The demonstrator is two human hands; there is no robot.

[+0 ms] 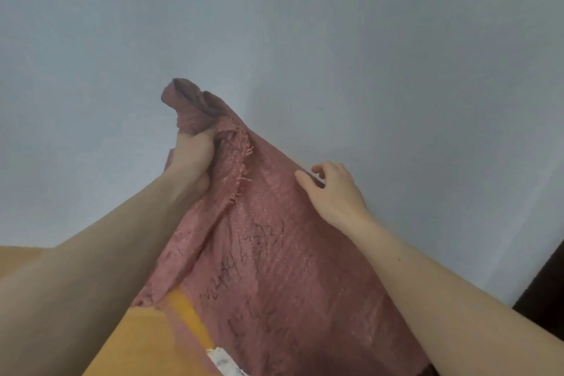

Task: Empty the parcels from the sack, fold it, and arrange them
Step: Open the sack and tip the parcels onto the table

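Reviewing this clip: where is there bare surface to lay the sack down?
Only an orange surface strip shows bare, bordered by the left forearm and the sack's lower-left edge. A white parcel crowds its bottom end. The sack hides everything to the right.

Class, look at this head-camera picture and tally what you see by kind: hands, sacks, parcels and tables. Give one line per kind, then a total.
Hands: 2, the left hand gripping the raised sack, the right hand at its right edge.
Sacks: 1, the pink woven sack.
Parcels: 1 partly visible, a white parcel at the bottom edge.
Tables: 1, the orange table.
Total: 5
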